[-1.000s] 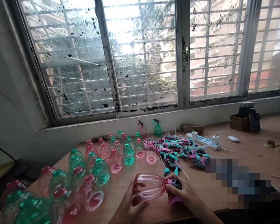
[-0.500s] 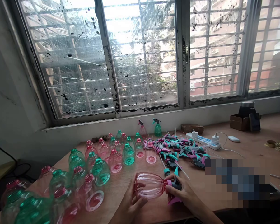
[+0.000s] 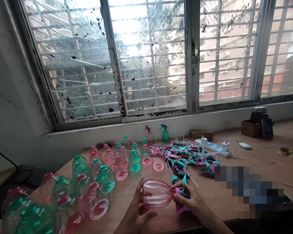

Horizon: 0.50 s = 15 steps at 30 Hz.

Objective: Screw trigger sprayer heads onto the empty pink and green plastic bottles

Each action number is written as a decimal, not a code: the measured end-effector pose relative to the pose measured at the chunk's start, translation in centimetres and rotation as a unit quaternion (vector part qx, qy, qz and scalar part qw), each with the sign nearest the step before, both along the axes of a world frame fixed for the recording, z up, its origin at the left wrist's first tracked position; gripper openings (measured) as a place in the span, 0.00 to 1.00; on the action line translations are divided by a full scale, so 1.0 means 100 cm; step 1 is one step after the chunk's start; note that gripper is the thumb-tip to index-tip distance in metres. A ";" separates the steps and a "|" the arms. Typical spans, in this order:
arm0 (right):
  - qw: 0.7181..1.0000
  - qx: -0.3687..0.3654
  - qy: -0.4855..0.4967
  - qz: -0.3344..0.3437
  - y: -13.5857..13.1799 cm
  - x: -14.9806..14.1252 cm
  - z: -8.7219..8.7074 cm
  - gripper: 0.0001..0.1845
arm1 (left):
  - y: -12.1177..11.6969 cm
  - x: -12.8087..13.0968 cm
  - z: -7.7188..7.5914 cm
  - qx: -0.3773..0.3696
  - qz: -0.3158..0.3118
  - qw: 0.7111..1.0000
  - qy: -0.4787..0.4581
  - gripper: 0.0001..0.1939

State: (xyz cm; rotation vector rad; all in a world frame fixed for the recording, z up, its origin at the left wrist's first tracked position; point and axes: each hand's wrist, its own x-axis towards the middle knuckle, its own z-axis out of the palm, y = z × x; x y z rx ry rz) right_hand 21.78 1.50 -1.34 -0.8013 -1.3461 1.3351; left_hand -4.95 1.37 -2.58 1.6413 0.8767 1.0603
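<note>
A clear pink plastic bottle (image 3: 156,194) lies on its side just above the wooden table (image 3: 258,157), near the front edge. My left hand (image 3: 136,213) is wrapped round its base end. My right hand (image 3: 191,203) is closed on the dark grey and pink spray-trigger head (image 3: 183,195) sitting at the bottle's neck. A teal-tipped spray head (image 3: 174,178) lies on the table just behind the neck.
Many empty pink and green bottles (image 3: 104,177) stand at the left and front left. A heap of spray heads (image 3: 190,156) lies behind my hands. Two finished spray bottles (image 3: 164,133) stand by the window sill. A power strip (image 3: 213,147) and a small box (image 3: 251,126) lie at the right.
The pink bottle has turned a little between my hands and my left fingers have shifted along its base. The rest of the table looks unchanged.
</note>
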 end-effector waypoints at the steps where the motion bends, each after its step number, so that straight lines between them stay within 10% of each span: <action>1: 1.000 0.000 -0.006 0.000 -0.001 0.000 0.001 0.24 | -0.002 0.001 0.003 -0.006 -0.005 1.000 -0.006 0.58; 15: 1.000 -0.002 -0.003 0.007 0.002 0.002 -0.002 0.23 | -0.001 0.001 0.002 0.049 0.012 0.998 0.033 0.47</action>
